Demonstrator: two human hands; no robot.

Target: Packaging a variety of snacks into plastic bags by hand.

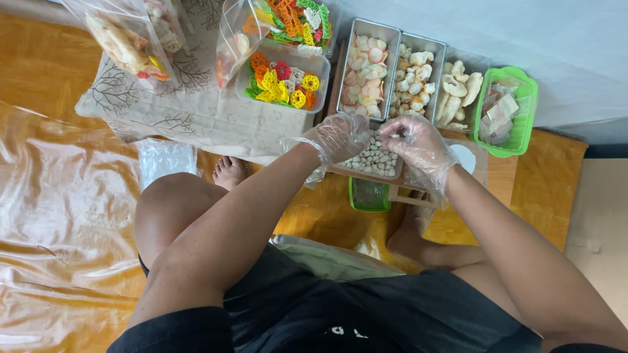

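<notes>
Both my hands wear clear plastic gloves and meet over a shallow tray of small white round pieces (pixel 376 160). My left hand (pixel 340 136) is curled at the tray's left edge; what it holds is hidden. My right hand (pixel 418 145) hovers at the tray's right side with fingertips pinched together, seemingly on a small white piece. Behind the hands stand metal trays of pink-white crackers (pixel 366 68), pale puffed crackers (pixel 413 77) and long white crackers (pixel 456 91).
A clear tub of colourful flower-shaped crackers (pixel 282 82) sits on a patterned cloth (pixel 190 111), with filled plastic bags (pixel 127 42) behind. A green basket of small packets (pixel 507 111) stands far right. A small green container (pixel 369 196) lies under the board. My bare feet rest on the orange floor.
</notes>
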